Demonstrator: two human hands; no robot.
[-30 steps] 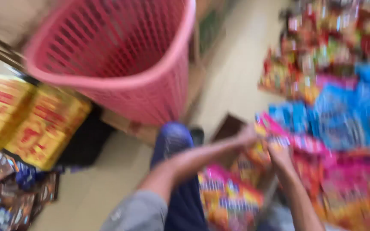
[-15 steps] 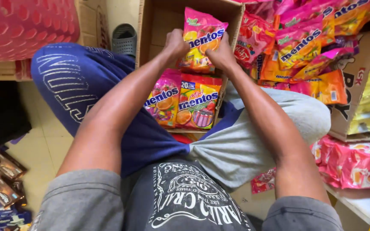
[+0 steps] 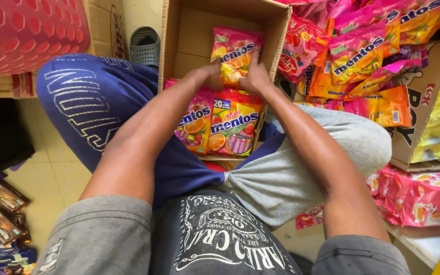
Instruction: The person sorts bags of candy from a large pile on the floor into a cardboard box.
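A pink candy bag (image 3: 232,53) is standing upright inside the open cardboard box (image 3: 179,30), at twelve o'clock from the person. The left hand (image 3: 211,75) and right hand (image 3: 253,77) are both pinching its lower edge, seemingly steadying it. At six o'clock from it, two more bags (image 3: 220,127) are lying flat. At three o'clock, loose candy bags (image 3: 362,56) are piling up.
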